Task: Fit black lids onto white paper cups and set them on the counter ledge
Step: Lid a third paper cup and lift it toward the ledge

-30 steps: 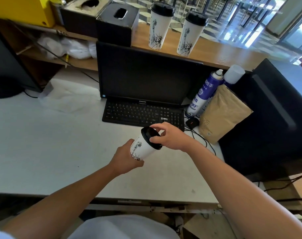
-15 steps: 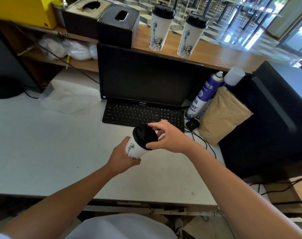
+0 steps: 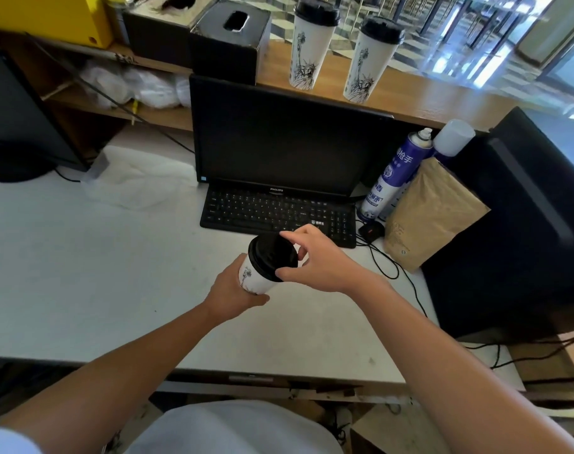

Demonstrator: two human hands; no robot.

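the left hand (image 3: 234,290) wraps the white paper cup (image 3: 253,277) low on its body, tilting it over the surface (image 3: 82,273) so the mouth faces the right hand (image 3: 315,260), whose thumb and fingers pinch the black lid (image 3: 272,255) around its rim, likely to press it home; two lidded cups (image 3: 311,44) already stand on the counter ledge (image 3: 426,96).

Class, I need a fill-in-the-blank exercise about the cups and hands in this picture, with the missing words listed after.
1. The left hand holds a white cup with a lid coloured ____.
2. The number of lidded cups standing on the ledge is ____.
3. The right hand touches the lid's rim with its ____.
4. The ledge cups stand behind the ____.

Missing words: black; two; fingers; monitor
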